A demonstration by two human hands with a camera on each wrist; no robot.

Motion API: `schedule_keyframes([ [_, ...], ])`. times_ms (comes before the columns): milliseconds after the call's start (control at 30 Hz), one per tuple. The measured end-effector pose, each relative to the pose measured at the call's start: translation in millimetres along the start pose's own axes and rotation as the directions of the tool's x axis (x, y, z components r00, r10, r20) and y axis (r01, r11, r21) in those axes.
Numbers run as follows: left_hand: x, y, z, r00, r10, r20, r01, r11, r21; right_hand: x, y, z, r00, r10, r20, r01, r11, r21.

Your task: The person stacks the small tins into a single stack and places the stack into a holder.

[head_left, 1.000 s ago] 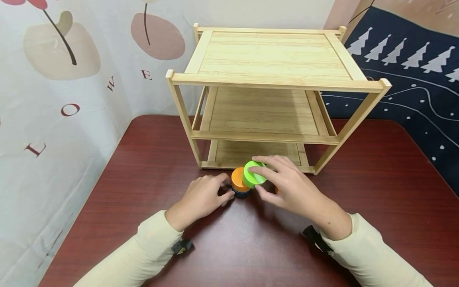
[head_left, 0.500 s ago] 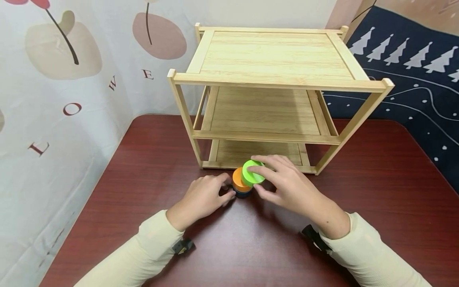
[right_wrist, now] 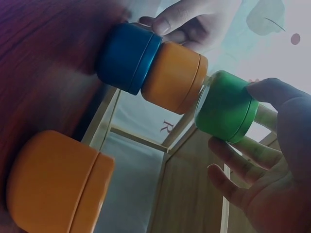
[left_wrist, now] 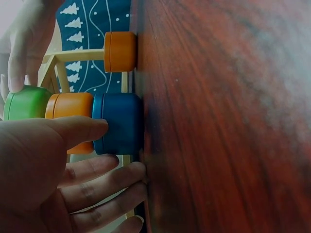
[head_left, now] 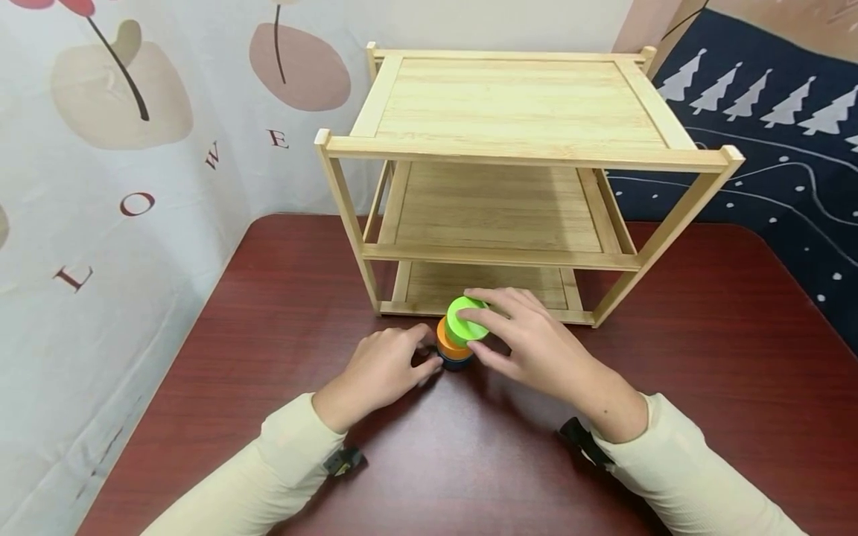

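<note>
Three small round lidded canisters form a column on the table. The blue canister [left_wrist: 119, 124] is at the bottom, with an orange canister [right_wrist: 175, 76] standing on it. My right hand [head_left: 536, 346] grips the green canister [right_wrist: 227, 106] between thumb and fingers, over the orange one; it sits off-centre, and a thin gap shows on one side in the right wrist view. My left hand [head_left: 378, 365] holds the blue canister at its side, with the thumb on its lid edge and the fingers around the far side.
A second orange canister [right_wrist: 53, 184] stands on the table to the right, hidden behind my right hand in the head view. A three-tier wooden shelf [head_left: 509, 152] stands right behind the column. The table [head_left: 429, 461] is dark red wood.
My right hand has moved left with the green canister, bringing it further over the upright orange one. The left hand stays at the blue canister.
</note>
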State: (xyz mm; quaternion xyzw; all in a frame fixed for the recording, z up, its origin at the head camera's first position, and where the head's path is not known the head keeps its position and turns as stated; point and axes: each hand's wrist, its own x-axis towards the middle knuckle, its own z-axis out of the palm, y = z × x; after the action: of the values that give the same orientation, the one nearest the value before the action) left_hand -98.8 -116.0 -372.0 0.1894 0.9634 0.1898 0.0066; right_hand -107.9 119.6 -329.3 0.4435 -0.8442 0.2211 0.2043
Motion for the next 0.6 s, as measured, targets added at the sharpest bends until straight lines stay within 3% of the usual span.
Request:
schedule_keyframes([
  [600,-1.4,0.7,-0.4,1.0,0.013,0.002,-0.013,1.0,0.006,-1.2,1.3,5.9,1.0,0.015,0.025,-0.015,1.0,-0.005],
])
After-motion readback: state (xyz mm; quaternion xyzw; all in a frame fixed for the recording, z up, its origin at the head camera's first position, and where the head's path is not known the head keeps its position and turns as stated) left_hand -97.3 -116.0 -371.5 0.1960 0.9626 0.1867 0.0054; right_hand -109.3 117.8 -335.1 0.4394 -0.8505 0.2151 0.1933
